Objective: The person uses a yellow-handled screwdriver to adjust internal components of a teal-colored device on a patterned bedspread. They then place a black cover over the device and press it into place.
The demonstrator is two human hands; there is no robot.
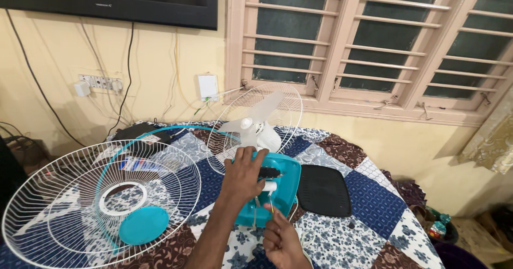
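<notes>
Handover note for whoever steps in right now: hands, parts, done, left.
Left hand: resting on top of the teal fan base, by the black part at the motor neck.
Right hand: pinching a thin wire below the base.
Parts: fan with white blades and rear guard stands on the quilted table. Front guard with teal centre cap lies flat at left. Black cover panel lies right of the base.
Done: front guard off, cover panel off.
Left: wiring at the base open; panel and front guard not yet back on.
</notes>
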